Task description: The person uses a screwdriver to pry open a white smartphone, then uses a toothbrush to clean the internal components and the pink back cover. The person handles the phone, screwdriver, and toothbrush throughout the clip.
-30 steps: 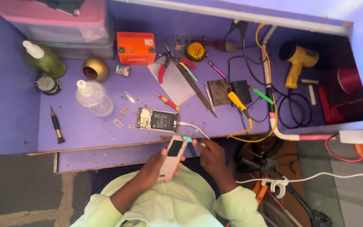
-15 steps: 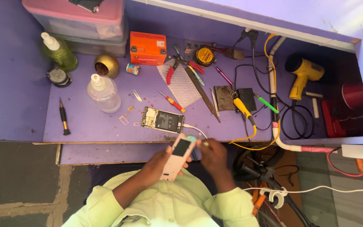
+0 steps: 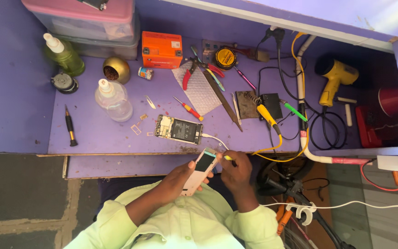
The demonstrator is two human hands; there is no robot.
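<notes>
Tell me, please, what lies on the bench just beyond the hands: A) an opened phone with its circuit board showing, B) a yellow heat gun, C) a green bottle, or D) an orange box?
A: the opened phone lies flat on the purple bench right above the left hand and right hand, while the other items sit farther back or off to the sides.

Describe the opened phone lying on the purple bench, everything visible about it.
The opened phone lies flat near the front edge of the purple bench, its back cover off. A dark rectangular battery fills most of it, and a greenish-gold circuit section shows at its left end. A white cable runs from its right end towards the person. Small loose parts lie just to its left. Neither hand touches it; both work on a separate white device below it.
</notes>
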